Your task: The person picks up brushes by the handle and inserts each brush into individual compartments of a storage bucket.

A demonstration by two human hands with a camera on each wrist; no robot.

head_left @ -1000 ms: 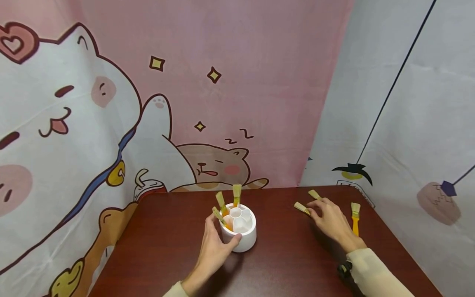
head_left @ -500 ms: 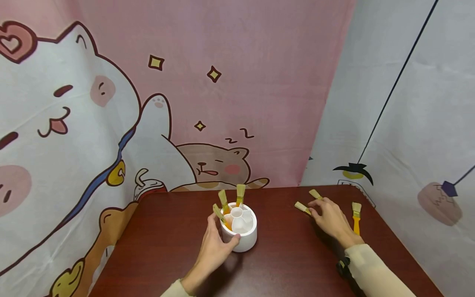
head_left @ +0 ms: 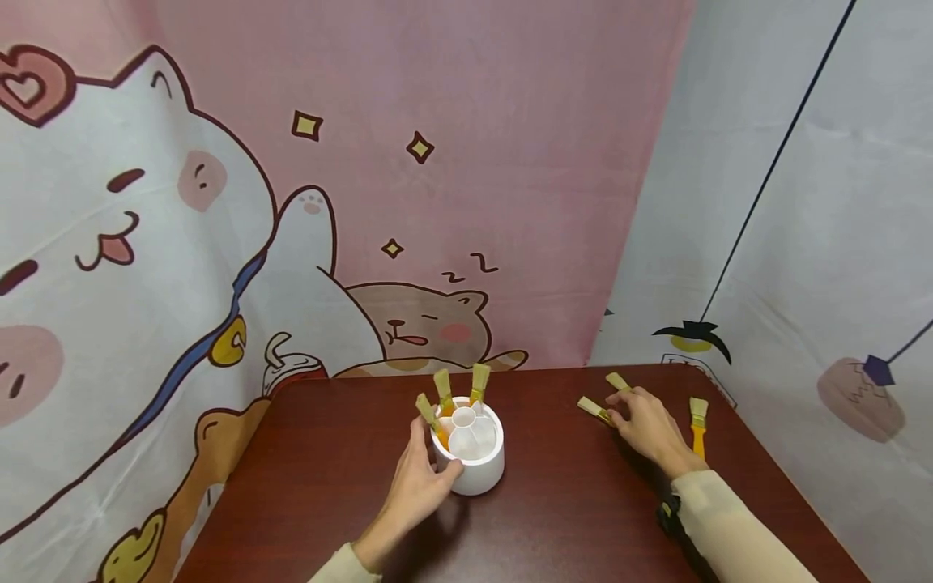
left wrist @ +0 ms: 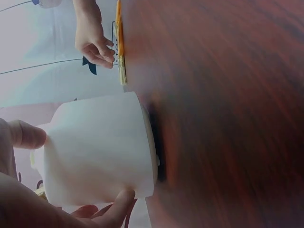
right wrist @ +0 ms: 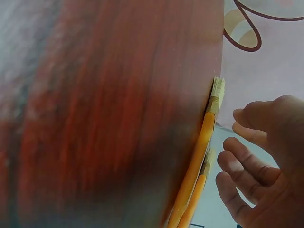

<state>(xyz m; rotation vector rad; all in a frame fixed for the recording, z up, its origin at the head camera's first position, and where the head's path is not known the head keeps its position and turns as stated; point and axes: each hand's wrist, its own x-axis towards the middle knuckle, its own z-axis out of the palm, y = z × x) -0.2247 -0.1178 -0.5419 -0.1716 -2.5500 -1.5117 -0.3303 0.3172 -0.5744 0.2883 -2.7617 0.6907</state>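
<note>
Brushes lie close by the right hand [head_left: 647,431] in the head view: a front brush [head_left: 594,408] and a rear brush [head_left: 616,380] show past its fingertips, long axes slanting to the far left, bristles leading, handles mostly hidden by the hand. A side brush [head_left: 698,425] lies right of the wrist, bristles away from the person. The right hand is nearer to all three. Well to their left, the left hand [head_left: 421,483] grips a cup [head_left: 477,476] upright on the counter [head_left: 554,478]. The cup is white and round, with wells set about a middle one; three held brushes [head_left: 443,389] lean in its left and back wells.

In the left wrist view, thumb and fingers clasp the smooth wall, the thumb by the rim, a finger nearer the base.

In the right wrist view, two brushes lie flat, almost parallel, with orange handles and pale bristles. The right hand's fingers are loosely bent and spread, grasping nothing; a gap shows between them and the brushes.
</note>
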